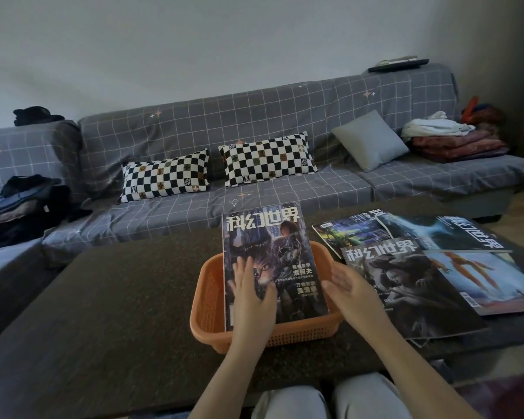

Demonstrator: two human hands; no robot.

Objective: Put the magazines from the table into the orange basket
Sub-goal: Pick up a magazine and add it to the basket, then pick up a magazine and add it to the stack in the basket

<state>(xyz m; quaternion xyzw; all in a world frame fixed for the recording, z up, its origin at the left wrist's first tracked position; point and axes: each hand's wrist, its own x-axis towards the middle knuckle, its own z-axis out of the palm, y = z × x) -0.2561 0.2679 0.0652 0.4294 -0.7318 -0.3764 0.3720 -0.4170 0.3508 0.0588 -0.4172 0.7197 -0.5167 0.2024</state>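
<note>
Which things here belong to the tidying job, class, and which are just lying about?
Part of the job: orange basket; magazine in the basket, left hand flat on it; right hand; four magazines on the table.

Lying about: checked cushions, grey cushion, dark clothes, folded blankets on the sofa.

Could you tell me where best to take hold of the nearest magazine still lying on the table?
Probably its near right corner: the nearest magazine lies flat atop the others and that corner overhangs the table edge, so a grip can pinch it from the person's side.
</note>
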